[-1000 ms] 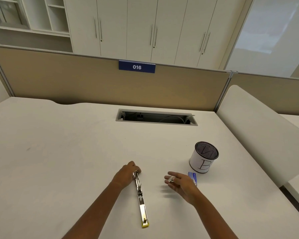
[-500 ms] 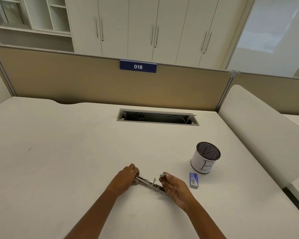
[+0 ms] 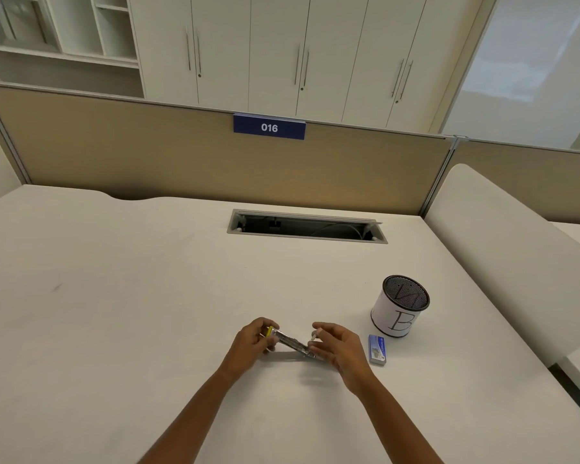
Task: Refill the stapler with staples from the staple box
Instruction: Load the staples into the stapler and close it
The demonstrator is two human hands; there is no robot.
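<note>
A slim metal stapler [image 3: 290, 343] with a yellow end is held just above the white desk, running from upper left to lower right. My left hand [image 3: 250, 341] grips its yellow end. My right hand [image 3: 339, 346] pinches the other end, with a small pale piece showing between finger and thumb. The small blue staple box [image 3: 377, 349] lies flat on the desk just right of my right hand, its lid down.
A white mesh-topped pen cup [image 3: 400, 306] marked "B" stands behind the staple box. A cable slot [image 3: 307, 226] opens in the desk further back. A tan partition [image 3: 181, 162] bounds the far edge, and a padded divider [image 3: 503, 249] the right.
The stapler lay unfolded on the desk, held only at its far end by my left hand. Both hands have since taken hold of it and swung it crosswise, folded shorter.
</note>
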